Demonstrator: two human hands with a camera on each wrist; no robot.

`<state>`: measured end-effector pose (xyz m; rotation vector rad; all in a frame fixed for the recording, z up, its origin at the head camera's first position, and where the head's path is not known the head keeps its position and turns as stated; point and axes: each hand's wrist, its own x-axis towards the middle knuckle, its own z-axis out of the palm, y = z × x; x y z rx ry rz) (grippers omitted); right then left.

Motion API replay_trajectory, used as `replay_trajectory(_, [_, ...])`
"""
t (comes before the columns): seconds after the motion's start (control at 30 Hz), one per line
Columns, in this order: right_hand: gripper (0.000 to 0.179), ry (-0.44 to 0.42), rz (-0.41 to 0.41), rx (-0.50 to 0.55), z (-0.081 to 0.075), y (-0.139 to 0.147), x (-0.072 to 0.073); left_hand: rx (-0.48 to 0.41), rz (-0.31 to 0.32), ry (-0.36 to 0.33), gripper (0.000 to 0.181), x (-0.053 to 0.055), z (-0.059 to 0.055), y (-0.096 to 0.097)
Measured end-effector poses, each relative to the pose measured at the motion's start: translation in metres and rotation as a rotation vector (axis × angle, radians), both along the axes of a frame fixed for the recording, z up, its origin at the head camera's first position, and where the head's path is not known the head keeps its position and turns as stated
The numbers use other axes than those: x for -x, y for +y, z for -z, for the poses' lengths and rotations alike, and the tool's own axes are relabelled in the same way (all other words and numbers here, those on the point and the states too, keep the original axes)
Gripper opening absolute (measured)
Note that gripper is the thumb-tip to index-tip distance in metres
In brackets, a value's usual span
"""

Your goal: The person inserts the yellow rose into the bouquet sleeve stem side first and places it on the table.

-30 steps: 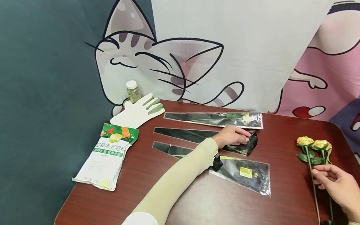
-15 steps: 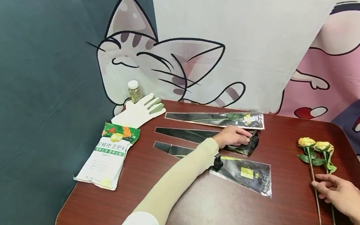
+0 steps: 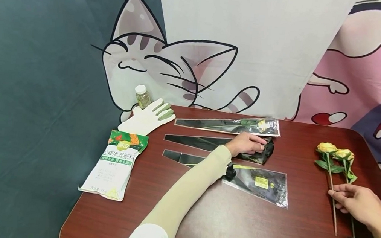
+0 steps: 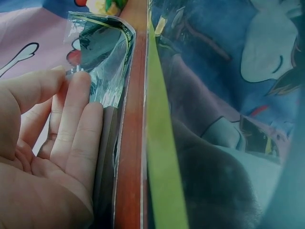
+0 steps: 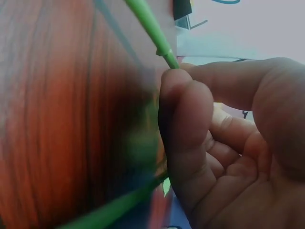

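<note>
The step in hand seems to be the preparing of the middle black sleeve [image 3: 205,142] and of a rose for it. On the bench [image 3: 228,232], the left hand [image 3: 247,143] is at the wide end of this sleeve; its thumb and forefinger meet on the clear film edge and pinch it, while the other fingers lie rather straight along the film. The right hand [image 3: 361,205] pinches, between thumb and fingertip, the stem of the left yellow rose [image 3: 326,147]. This rose is at the right part of the bench, well apart from the sleeve, with its head pointing to the far side. The second yellow rose [image 3: 344,154] is just beside it, and its stem passes below the right hand.

The far sleeve [image 3: 222,125] has a rose [image 3: 262,124] inside, with the flower at the wide end, so I judge that one is done. The near sleeve [image 3: 276,191] lies flat, partly under the left forearm.

In my judgement, the next move calls for the left hand to keep the two film layers apart, and for the right hand to turn the stem's cut end toward this mouth, without catching leaves on the film.
</note>
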<state>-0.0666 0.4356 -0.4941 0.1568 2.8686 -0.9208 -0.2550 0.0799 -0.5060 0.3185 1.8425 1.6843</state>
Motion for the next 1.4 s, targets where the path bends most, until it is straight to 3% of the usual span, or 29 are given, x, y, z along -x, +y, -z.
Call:
replay_trajectory(0.37, [0.035,-0.016,-0.011,0.203,-0.004,-0.015,0.017,0.004,0.009,-0.001,0.023,0.001,-0.003,-0.003])
replay_trajectory(0.77, [0.028,-0.032,-0.044,0.436,-0.007,-0.038,0.054,0.020,-0.001,0.009,0.023,0.002,-0.001,0.000])
replay_trajectory(0.97, [0.017,-0.032,-0.004,0.585,-0.011,-0.050,0.069,0.022,-0.003,0.010,0.023,0.003,0.001,0.001])
replay_trajectory(1.2, [0.008,-0.010,0.049,0.857,-0.015,-0.062,0.085,0.029,-0.004,0.019,0.023,0.001,-0.001,0.002])
replay_trajectory(1.4, [0.007,0.041,0.041,0.985,-0.021,-0.074,0.095,0.029,-0.009,0.012,0.022,-0.001,-0.001,0.002])
